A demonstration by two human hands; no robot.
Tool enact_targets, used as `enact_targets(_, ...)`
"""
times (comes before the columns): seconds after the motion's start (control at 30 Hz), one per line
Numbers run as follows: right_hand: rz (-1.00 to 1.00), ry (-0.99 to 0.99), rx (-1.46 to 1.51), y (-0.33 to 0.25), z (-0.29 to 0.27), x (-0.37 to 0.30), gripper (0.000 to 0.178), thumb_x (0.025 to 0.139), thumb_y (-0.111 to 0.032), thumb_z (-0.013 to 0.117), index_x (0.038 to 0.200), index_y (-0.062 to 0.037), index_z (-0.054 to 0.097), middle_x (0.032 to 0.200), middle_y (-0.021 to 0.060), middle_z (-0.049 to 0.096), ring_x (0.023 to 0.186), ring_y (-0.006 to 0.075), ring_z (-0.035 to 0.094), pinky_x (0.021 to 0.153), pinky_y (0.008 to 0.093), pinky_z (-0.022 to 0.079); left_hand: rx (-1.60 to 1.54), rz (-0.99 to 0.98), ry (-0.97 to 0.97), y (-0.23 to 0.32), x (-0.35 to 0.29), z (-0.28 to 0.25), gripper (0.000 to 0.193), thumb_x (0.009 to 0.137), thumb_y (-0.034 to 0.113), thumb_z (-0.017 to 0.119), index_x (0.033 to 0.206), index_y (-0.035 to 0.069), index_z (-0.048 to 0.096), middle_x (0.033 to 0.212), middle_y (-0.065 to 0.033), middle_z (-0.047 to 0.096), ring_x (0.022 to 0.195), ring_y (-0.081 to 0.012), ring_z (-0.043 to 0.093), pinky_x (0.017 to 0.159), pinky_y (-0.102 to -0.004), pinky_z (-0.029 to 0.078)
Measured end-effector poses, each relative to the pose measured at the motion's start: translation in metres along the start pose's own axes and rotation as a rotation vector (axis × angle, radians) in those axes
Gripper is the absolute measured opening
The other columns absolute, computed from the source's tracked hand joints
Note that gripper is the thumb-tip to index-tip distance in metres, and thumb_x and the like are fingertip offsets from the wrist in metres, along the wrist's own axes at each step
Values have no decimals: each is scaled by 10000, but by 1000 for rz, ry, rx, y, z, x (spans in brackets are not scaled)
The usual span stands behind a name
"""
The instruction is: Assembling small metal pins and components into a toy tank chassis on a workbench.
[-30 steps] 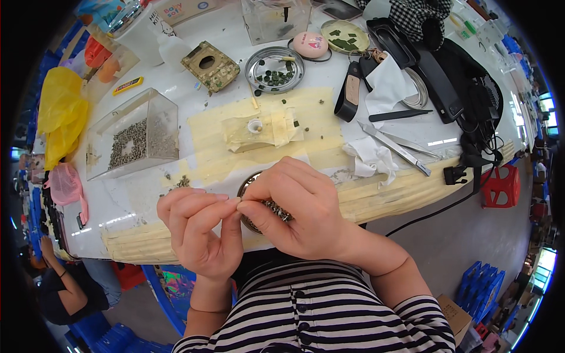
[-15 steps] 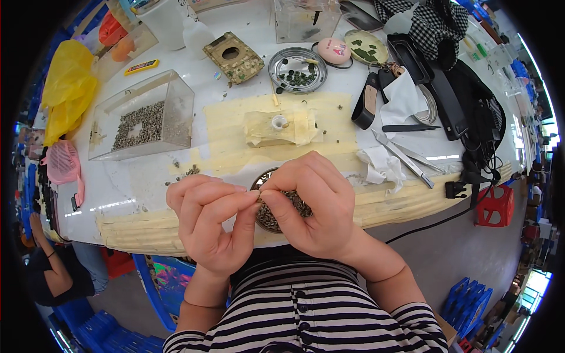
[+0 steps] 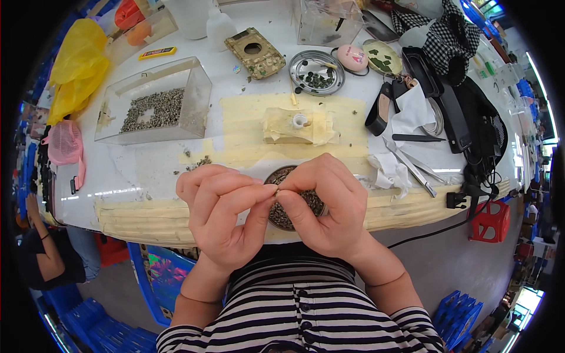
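My left hand (image 3: 229,215) and my right hand (image 3: 329,206) meet at the fingertips, each closed in a pinch of thumb and forefinger. Between them is a tiny yellowish piece (image 3: 277,191), too small to make out. Just beneath sits a round dish (image 3: 272,175) filled with small grey-brown parts (image 3: 281,216), partly hidden by my right hand. Beyond my hands, a block wrapped in cream tape (image 3: 279,128) carries a small white ring-shaped piece (image 3: 299,120). A few loose grey parts (image 3: 203,160) lie on the table past my left hand.
A clear box (image 3: 197,109) of similar parts stands at left. Farther back are a camouflage model hull (image 3: 265,62) and a round metal tray (image 3: 338,79) with dark green pieces. Tweezers (image 3: 415,173), crumpled tissue (image 3: 388,173) and black straps (image 3: 450,117) lie at right.
The table and my hands sit slightly farther right in the picture as the view shifts. Both hands keep the same fingertip pinch over the dish.
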State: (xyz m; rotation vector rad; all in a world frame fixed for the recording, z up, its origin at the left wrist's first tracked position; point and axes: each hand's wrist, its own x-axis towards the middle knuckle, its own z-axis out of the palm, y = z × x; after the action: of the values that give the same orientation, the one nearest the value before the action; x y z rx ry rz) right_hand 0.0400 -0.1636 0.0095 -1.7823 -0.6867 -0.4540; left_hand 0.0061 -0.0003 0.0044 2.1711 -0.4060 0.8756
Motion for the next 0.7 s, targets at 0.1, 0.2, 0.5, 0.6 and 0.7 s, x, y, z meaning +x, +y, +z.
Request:
enact_targets(0.1,-53,58,-73,-1,3,0,168,732,-57,800,848,-56,678,786,66,638,661,236,588,578,322,460,70,7,0,1,-1,1,250,702,59,810,923,146,732,895,21,649,908,-210,563,835,-339,355)
enact_targets(0.2,-154,51,-109,-2,2,1,217,693,-57,815,889,-67,723,809,43,652,672,209,598,582,305,464,87,-17,-54,3,3,1,251,695,43,801,915,139,728,897,15,653,905,-217,565,838,-342,355)
enact_targets(0.5,-71,20,-92,1,-1,-3,299,699,-29,805,995,-55,773,825,38,678,681,187,611,586,292,473,-65,-88,-18,-6,1,0,186,741,36,794,900,95,717,885,-18,656,904,-240,566,867,-354,371)
enact_targets(0.6,-46,-4,-57,1,-2,-3,302,722,-19,794,1023,-42,771,819,50,687,684,192,618,595,296,482,-79,-101,1,-5,0,0,185,742,38,798,897,95,716,881,-19,656,901,-244,565,858,-346,376)
enact_targets(0.7,-31,-32,-37,2,-2,-2,303,738,-15,786,1040,-36,770,819,60,691,688,198,625,604,301,491,-82,-98,15,-6,-1,-1,191,741,44,804,901,104,719,881,-15,655,895,-242,565,848,-343,379)
